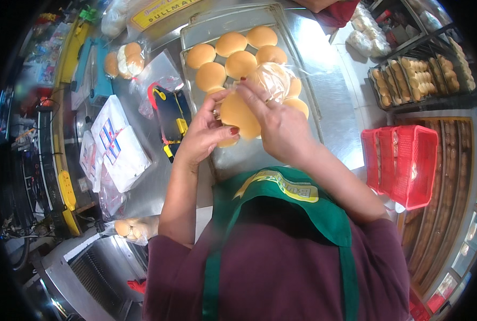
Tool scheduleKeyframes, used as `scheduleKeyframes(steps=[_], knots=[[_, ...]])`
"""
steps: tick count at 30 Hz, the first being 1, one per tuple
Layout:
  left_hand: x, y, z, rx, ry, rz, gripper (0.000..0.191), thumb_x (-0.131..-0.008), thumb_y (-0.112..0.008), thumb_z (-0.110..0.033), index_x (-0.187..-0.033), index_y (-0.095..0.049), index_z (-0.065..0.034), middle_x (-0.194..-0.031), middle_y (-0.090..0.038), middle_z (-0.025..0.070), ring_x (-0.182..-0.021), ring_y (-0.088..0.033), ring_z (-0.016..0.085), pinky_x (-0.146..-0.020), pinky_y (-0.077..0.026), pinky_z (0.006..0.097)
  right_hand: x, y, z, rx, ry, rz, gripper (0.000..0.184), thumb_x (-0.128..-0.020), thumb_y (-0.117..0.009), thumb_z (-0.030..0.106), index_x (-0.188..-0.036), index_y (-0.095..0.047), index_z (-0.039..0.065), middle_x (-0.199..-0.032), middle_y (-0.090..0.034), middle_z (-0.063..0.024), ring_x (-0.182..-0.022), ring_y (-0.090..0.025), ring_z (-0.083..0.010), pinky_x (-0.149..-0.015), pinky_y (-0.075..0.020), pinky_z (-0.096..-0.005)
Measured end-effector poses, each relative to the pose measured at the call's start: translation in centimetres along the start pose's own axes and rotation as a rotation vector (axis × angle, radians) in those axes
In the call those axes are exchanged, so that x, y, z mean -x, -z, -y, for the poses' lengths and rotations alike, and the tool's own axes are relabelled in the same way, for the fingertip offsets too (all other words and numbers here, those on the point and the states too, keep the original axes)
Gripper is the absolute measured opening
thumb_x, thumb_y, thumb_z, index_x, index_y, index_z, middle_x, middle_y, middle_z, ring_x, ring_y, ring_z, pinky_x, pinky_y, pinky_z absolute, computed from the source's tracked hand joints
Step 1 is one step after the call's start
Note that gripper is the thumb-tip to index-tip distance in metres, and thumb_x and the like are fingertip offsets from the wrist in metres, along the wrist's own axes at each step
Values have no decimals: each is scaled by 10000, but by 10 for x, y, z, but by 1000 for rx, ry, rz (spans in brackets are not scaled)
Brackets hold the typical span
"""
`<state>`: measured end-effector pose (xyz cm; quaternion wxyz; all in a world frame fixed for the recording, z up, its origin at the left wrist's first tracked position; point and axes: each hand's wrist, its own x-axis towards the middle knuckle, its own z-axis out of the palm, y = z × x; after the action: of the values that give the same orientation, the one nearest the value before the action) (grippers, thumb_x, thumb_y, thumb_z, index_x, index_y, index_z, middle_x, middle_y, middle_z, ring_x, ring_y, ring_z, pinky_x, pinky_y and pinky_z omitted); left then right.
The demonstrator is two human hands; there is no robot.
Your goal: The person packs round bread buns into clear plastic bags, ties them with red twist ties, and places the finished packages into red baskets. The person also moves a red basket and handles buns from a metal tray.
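Note:
My left hand (206,128) holds a round bread bun (240,114) by its left side, thumb below and fingers above, over a metal baking tray (230,162). Across the bun's upper right side lies my right hand (276,114), with its fingers pointing to the upper left; whether it grips the bun too is hard to tell. Just above my right hand, clear plastic (272,80) covers a bun or buns. Several golden buns (240,64) rest on the tray beyond both hands. Part of another bun shows beneath my left thumb.
Left of the tray lie a dark tape dispenser-like tool (170,116), white printed packs (120,144), bagged buns (130,60) and a teal device (92,72). On the right stand red plastic baskets (421,164) and a rack with trays of bread (419,78).

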<state>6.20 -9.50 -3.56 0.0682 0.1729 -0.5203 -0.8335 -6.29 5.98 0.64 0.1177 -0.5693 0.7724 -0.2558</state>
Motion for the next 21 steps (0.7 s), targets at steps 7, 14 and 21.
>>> scheduleKeyframes(steps=[7, 14, 21], knots=[[-35, 1, 48, -815, -430, -538, 432, -711, -809, -191, -996, -513, -58, -843, -561, 43, -792, -531, 137, -696, -456, 271, -4, -23, 32, -98, 88, -14, 705, -708, -582, -25, -1395, -437, 40, -1408, -499, -135, -925, -665, -337, -725, -554, -419], [-31, -56, -18, -722, -565, -319, 259, -814, -750, -133, -1019, -615, -50, -814, -644, 62, -731, -595, 181, -635, -483, 317, -27, 39, 9, -558, -33, -271, 587, -722, -496, -127, -1258, -625, 74, -942, -663, -107, -592, -506, -84, -523, -401, -238], [-8, -54, -89, -1251, -869, 43, 141, -765, -729, -114, -889, -684, -63, -816, -660, 60, -756, -641, 238, -767, -466, 353, -13, 100, 21, -839, -174, -291, 563, -742, -432, -59, -1291, -558, -72, -1280, -621, -161, -446, -445, -2, -402, -364, -165]])
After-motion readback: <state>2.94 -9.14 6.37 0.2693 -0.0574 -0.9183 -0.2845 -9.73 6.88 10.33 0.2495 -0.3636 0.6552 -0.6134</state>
